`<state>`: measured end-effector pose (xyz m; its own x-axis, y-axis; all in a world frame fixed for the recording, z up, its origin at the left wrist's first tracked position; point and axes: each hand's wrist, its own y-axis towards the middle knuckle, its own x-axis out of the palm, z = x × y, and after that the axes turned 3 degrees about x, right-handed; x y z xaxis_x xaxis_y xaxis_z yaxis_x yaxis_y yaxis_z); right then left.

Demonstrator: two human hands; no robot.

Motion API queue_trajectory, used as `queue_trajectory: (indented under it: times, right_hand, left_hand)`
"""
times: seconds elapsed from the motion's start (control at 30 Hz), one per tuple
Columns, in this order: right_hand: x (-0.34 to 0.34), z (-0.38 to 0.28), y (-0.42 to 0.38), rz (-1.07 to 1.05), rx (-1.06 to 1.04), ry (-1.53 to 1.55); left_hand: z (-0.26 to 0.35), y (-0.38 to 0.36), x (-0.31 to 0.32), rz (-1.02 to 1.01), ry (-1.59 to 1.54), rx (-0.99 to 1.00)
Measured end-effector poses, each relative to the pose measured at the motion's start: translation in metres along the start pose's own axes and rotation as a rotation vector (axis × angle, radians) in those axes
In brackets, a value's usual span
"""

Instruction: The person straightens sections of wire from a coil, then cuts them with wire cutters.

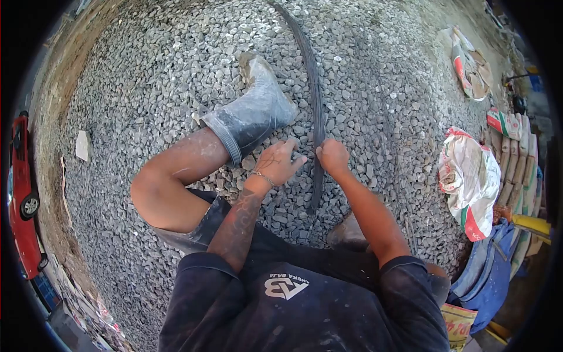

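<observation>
A long dark bundle of thin wire (316, 111) lies on the gravel between my hands, curving away toward the top of the view. Just left of it is my left hand (278, 163), with thumb and forefinger apart and the thumb pointing at the bundle. Against the bundle's right side, my right hand (333, 157) is closed in a fist; what its fingers hold is hidden. The bundle's near end (314, 206) rests on the stones in front of my lap. My bent leg in a dusty rubber boot (258, 108) is left of the bundle.
Grey gravel (146, 88) covers the ground. On the right lie a crumpled white sack (469, 173), another torn sack (471, 67), stacked cement bags (519, 152) and a blue tarp (489, 281). A red car (24, 202) stands at the far left.
</observation>
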<state>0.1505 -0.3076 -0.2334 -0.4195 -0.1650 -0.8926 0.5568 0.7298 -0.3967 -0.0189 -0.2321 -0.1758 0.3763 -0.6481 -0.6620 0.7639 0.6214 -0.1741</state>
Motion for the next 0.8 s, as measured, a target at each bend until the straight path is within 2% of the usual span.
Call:
queue_trajectory:
  times: [0.13,0.27,0.47,0.57,0.63,0.67,0.73,0.8]
  right_hand:
    - [0.002,0.001,-0.005,0.016,0.01,0.079]
    - [0.008,-0.006,-0.011,0.047,-0.004,-0.033]
    - [0.006,-0.012,-0.01,0.032,0.094,-0.008]
    - [0.01,0.003,-0.008,0.057,0.068,0.132]
    - [0.013,0.019,0.0,0.009,0.014,0.371]
    - [0.007,0.022,0.001,0.007,0.011,0.368]
    - [-0.003,0.027,0.002,-0.22,0.18,0.854]
    - [-0.015,0.03,0.003,-0.296,0.197,0.879]
  left_hand:
    - [0.002,0.002,0.011,-0.058,-0.021,-0.014]
    - [0.002,0.0,0.013,-0.097,-0.042,-0.029]
    - [-0.004,0.005,0.017,-0.129,-0.05,-0.062]
    - [-0.006,0.005,0.019,-0.12,-0.04,-0.056]
    - [-0.005,0.006,0.019,-0.126,-0.035,-0.067]
    - [-0.006,0.007,0.021,-0.123,-0.037,-0.07]
    - [-0.009,0.01,0.029,-0.122,-0.021,-0.07]
    - [-0.008,0.012,0.031,-0.16,-0.073,-0.078]
